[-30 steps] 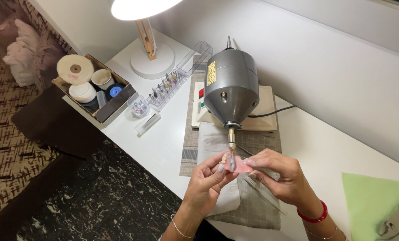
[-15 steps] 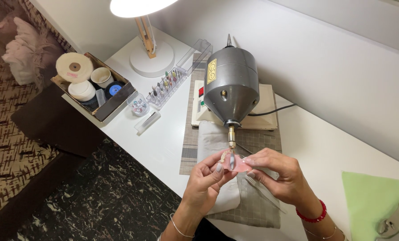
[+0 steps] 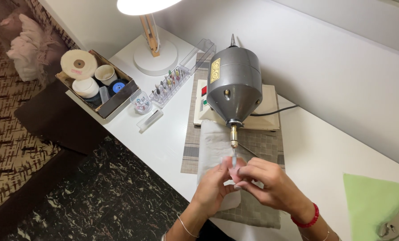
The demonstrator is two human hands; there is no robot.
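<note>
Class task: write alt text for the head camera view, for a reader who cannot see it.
Two hands, the left hand and right hand, press a small pink piece to the spindle tip of a grey polishing motor on a white table. A lamp and a box of buffing wheels stand beyond.

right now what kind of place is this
Most likely a small hobby or jewellery workbench in a home. A grey bench polishing motor with a spindle stands on the white table, a clear rack of small burrs sits beside it, and a box of buffing wheels lies under a desk lamp.
</note>
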